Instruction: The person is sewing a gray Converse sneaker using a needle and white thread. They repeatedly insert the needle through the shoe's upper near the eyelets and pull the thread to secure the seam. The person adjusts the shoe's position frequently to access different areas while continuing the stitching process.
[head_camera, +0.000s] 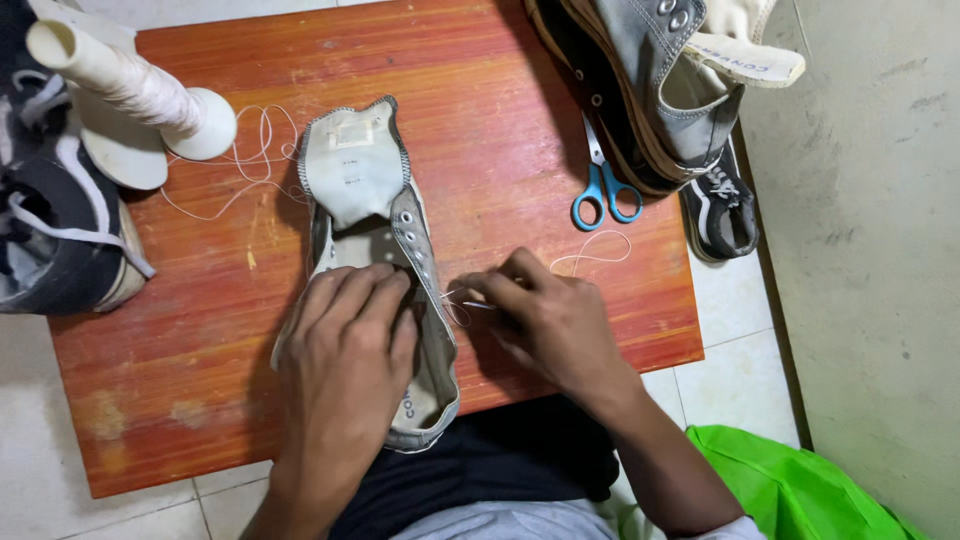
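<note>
Both hands work the grey canvas shoe (375, 270) lying mid-board on the red wooden board (200, 330): the left hand (345, 345) presses flat over its opening, while the right hand (545, 315) pinches a needle (478, 304) at the side (white thread (595, 250) trailing). Best, I judge, to keep the shoe pinned and draw the stitch snug.

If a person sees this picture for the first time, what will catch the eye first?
Probably the grey canvas shoe in the middle of the red wooden board, with the left hand pressing on it and the right hand pinching white thread at its side. Next, the blue-handled scissors to the right and the big white thread spool at the top left.
</note>
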